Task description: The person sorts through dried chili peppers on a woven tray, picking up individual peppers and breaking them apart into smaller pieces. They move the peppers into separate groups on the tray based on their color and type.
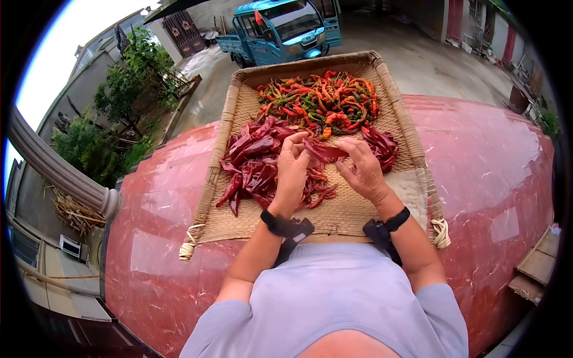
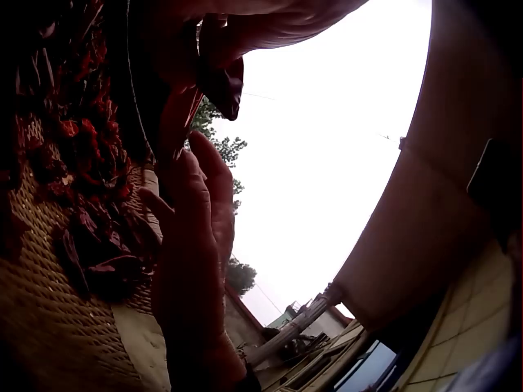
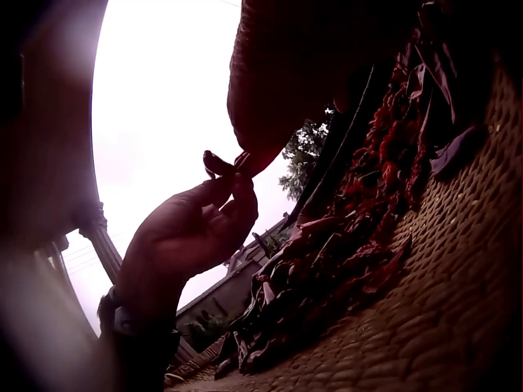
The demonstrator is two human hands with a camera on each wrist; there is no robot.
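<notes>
A dark red dried chili pepper [image 1: 325,153] is stretched between both hands above the woven tray [image 1: 262,228]. My left hand [image 1: 292,173] pinches its left end, and my right hand [image 1: 365,171] grips the other end between thumb and fingers. Left of the hands lies a heap of large, glossy dark red chilies [image 1: 253,149]. A smaller heap of similar chilies [image 1: 381,148] sits just past the right fingers. Thin, shrivelled red bits [image 1: 319,190] lie beneath the hands. In the right wrist view, the chili's dark tip [image 3: 217,163] pokes up above the left fingers.
Small red, orange and green chilies [image 1: 322,102] cover the tray's far part. A pale flat patch [image 1: 401,192] lies at its near right. Under the tray is a red marble-like surface [image 1: 489,179]. A column [image 1: 65,164] stands left, and a blue three-wheeled truck [image 1: 280,31] is parked behind.
</notes>
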